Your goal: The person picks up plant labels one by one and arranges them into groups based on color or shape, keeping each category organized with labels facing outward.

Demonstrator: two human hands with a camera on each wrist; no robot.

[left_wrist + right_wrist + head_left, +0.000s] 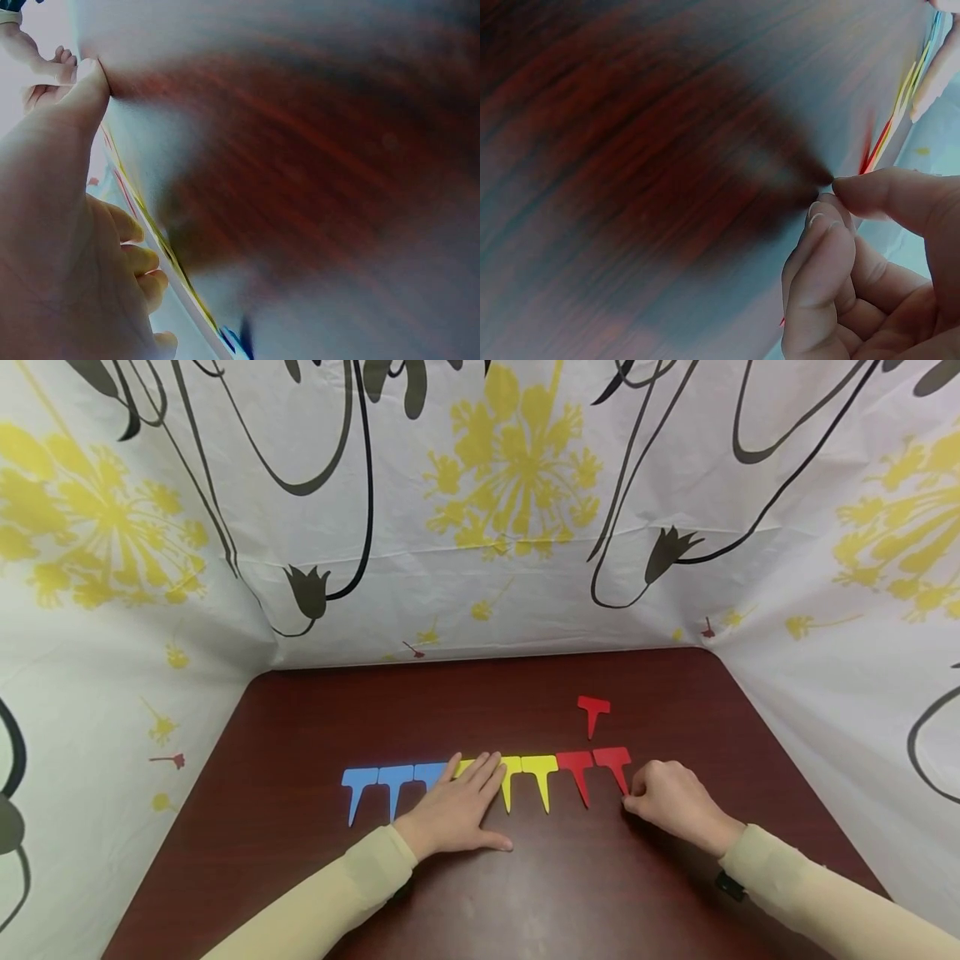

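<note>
T-shaped plant labels lie in a row: blue labels (360, 777) on the left, yellow labels (540, 766) in the middle, and a red label (575, 762) to their right. A second red label (611, 757) ends the row, its stem slanting. My right hand (678, 806) pinches that stem's pointed end between thumb and fingertips, close to the tabletop. Flat across the blue and yellow labels rests my left hand (457, 814), its fingers spread and hiding parts of them. In the right wrist view, the thumb (885, 199) nearly meets the curled fingers.
One loose red label (593, 714) lies beyond the right end of the row. The dark brown table (300, 710) is bordered by a white patterned cloth (420, 602) at the back and both sides.
</note>
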